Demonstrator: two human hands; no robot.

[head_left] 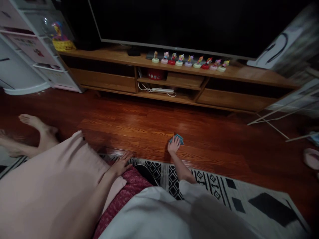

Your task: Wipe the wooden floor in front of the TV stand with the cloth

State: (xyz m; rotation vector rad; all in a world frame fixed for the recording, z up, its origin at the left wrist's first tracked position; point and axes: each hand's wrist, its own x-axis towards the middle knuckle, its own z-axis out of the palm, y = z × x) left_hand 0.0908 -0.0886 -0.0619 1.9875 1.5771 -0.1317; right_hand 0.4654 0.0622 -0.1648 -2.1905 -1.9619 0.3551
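Observation:
My right hand [174, 145] reaches down to the wooden floor [139, 127] and presses a blue cloth [179, 138] against it. The fingers lie over the cloth, which shows beyond the fingertips and along the hand's right side. My left hand [121, 164] holds nothing. Its fingers are stretched apart, palm down, beside my maroon trousers [134, 177] and a pale pink fabric surface [57, 179]. What lies under the left palm is partly hidden.
A patterned rug [219, 186] lies beneath me. Ahead stands a wooden TV cabinet [104, 79] with a row of small figurines [179, 60] before a dark television [179, 23]. Bare feet [37, 124] show at left, a white folding frame [271, 127] at right.

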